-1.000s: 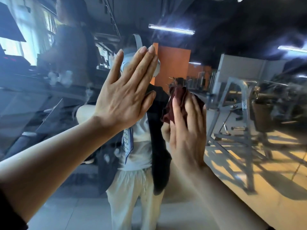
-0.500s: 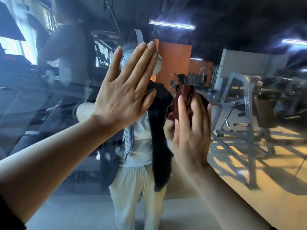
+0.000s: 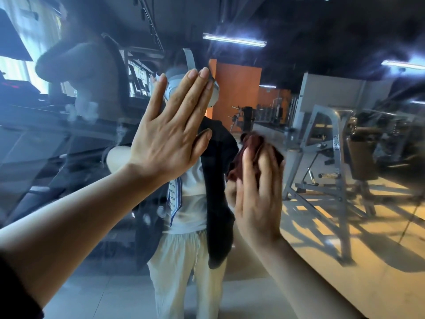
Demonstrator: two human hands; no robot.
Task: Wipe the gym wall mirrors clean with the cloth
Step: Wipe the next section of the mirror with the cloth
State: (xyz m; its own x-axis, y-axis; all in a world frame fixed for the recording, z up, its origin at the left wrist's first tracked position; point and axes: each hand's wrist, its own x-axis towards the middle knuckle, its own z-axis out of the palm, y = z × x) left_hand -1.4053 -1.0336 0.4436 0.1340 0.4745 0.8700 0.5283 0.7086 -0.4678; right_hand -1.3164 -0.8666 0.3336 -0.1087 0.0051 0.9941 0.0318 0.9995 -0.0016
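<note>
The wall mirror (image 3: 322, 238) fills the whole view, streaked and smudged on its left part. My left hand (image 3: 170, 134) lies flat against the glass with fingers straight and together. To its right, my right hand (image 3: 259, 194) presses a crumpled dark red cloth (image 3: 248, 155) onto the mirror with straight fingers; the hand is motion-blurred and covers the lower part of the cloth. My own reflection stands between the two hands.
The mirror reflects a grey weight machine (image 3: 326, 162) at the right, an orange wall (image 3: 236, 88), ceiling strip lights (image 3: 234, 40), and another person (image 3: 89, 74) near treadmills at the left. White smears (image 3: 82, 111) mark the glass at left.
My right hand has slid the cloth a little right and down across the glass. My left hand has stayed flat in the same place.
</note>
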